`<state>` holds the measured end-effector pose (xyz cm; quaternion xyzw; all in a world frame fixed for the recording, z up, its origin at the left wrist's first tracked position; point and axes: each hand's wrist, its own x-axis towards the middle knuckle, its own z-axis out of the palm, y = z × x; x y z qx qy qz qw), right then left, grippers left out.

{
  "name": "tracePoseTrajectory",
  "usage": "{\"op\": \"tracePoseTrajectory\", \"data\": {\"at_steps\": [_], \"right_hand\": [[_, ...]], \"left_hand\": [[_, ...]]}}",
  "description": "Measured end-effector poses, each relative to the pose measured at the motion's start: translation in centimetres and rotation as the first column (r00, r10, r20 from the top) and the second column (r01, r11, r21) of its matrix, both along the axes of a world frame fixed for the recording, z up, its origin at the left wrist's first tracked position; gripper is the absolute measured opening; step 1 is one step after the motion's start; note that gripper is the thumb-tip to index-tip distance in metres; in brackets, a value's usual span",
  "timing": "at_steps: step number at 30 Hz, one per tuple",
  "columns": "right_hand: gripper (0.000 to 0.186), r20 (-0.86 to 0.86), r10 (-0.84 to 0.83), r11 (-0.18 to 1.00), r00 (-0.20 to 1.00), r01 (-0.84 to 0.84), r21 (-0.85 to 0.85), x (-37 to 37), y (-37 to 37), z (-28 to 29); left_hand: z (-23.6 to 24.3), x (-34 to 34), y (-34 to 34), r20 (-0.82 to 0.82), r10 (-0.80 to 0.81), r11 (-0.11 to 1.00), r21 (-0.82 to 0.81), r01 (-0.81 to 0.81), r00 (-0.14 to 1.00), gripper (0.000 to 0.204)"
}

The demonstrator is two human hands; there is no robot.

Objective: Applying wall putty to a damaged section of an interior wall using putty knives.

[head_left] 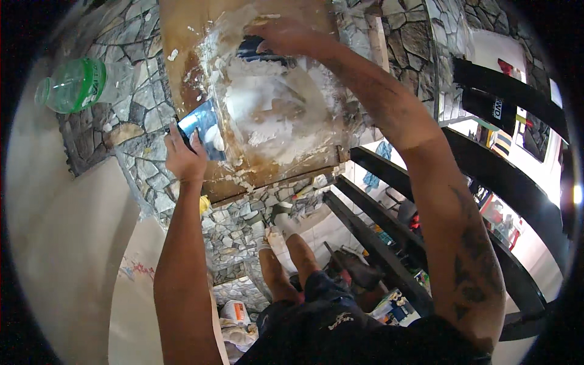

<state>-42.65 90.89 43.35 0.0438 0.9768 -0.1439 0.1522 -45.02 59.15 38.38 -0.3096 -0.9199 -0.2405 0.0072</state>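
Note:
My left hand [187,157] grips a wide, shiny putty knife [201,118] by its dark back edge. A lump of white putty sits on its blade, over the left side of a brown wooden board [182,27]. Farther off and to the right, my right hand [289,38] is closed on a dark, flat-bladed spreader [255,50], partly hidden by the fingers. That blade rests at the far edge of a broad smear of white putty [264,106] on the board. Crumbs of putty lie scattered around the smear.
A clear plastic bottle with a green label [91,82] lies at the left on stone-patterned covering [143,131]. Black metal bars [389,234] run down the right side, with cluttered items below. My feet [283,222] stand on a lower stone-patterned step. A white bucket [236,311] sits lower left.

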Motion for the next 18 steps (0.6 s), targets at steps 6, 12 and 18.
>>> {"op": "tracePoseTrajectory", "data": {"at_steps": [6, 12, 18], "right_hand": [[0.050, 0.000, 0.275, 0.961, 0.961, -0.275, -0.033, -2.0, -1.8, 0.5], [0.050, -0.042, 0.359, 0.932, 0.932, -0.360, -0.034, -1.3, -2.1, 0.5], [0.036, -0.253, 0.498, 0.802, 0.829, -0.552, -0.229, -1.3, -4.0, -0.9]], "left_hand": [[-0.1, -0.1, -0.1, -0.036, -0.011, 1.000, 0.014, 0.012, 0.999, 0.050], [0.1, 0.4, -0.1, -0.077, -0.025, 0.999, 0.027, 0.027, 0.997, 0.047], [0.7, 0.4, 0.3, 0.062, -0.007, 1.000, 0.023, 0.006, 0.998, 0.049]]}}
